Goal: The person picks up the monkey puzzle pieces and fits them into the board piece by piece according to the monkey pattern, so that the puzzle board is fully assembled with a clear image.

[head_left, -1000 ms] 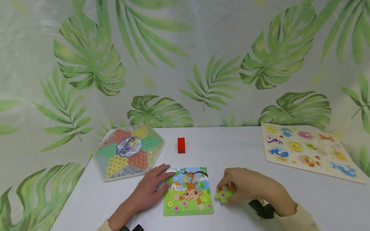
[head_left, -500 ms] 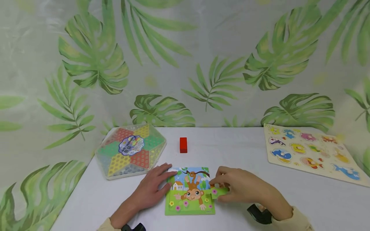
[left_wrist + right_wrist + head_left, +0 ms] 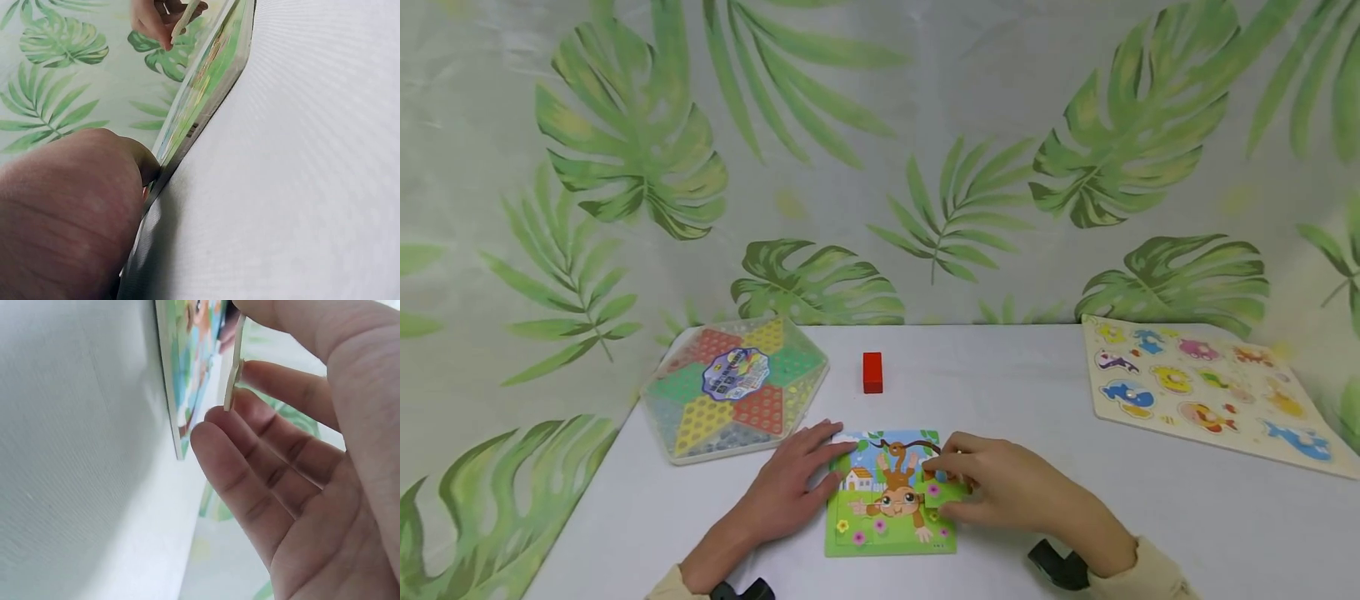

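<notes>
A square jigsaw puzzle (image 3: 857,539) with an upside-down monkey, a house and flowers lies on the white table. My left hand (image 3: 792,487) rests at its left edge, fingers extended and touching the border. My right hand (image 3: 1000,485) pinches a green puzzle piece (image 3: 933,493) with a pink flower between thumb and fingers. That piece is over the right part of the picture, beside the monkey's head. From the right wrist view, the thin pale edge of the piece (image 3: 235,369) shows apart from the board. My fingers hide part of the piece and the board's right side.
A hexagonal Chinese checkers box (image 3: 735,400) stands at the back left. Behind the puzzle is a red block (image 3: 872,372). At the back right lies a wooden peg board (image 3: 1157,417) with sea animals. A leaf-patterned cloth (image 3: 880,167) hangs behind the table.
My right hand has carried the green piece leftward, from beside the board to over its right part. My left hand has stayed at the left edge.
</notes>
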A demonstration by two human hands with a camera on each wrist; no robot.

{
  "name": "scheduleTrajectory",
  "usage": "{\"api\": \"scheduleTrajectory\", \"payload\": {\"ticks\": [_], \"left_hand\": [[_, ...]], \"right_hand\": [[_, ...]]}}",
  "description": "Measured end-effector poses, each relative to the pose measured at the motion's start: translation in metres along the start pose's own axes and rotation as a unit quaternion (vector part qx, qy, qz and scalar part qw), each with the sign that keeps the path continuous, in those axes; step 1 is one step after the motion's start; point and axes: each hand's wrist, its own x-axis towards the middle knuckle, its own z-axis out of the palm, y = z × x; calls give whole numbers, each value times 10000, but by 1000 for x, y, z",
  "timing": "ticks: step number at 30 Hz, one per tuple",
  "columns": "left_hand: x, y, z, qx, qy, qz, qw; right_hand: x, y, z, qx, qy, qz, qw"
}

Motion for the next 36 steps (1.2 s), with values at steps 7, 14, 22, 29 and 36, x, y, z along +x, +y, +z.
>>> {"api": "scheduleTrajectory", "payload": {"ticks": [7,14,22,29,36], "left_hand": [[-1,1,-1,-26,-23,-65,10000],[-1,-1,-1,-58,-42,-105,9999],[0,-2,-1,-15,-7,-38,10000],[1,-2,-1,-18,-63,-106,9999],[1,0,-1,-73,-128,-139,9998]], "right_hand": [[5,-2,10,-47,9,-154,9999],[9,-7,18,-124,252,-546,9981],[12,-14,25,-244,345,-712,9966],[13,-17,31,-108,343,-834,9959],[12,-17,37,-223,477,-1079,9928]]}}
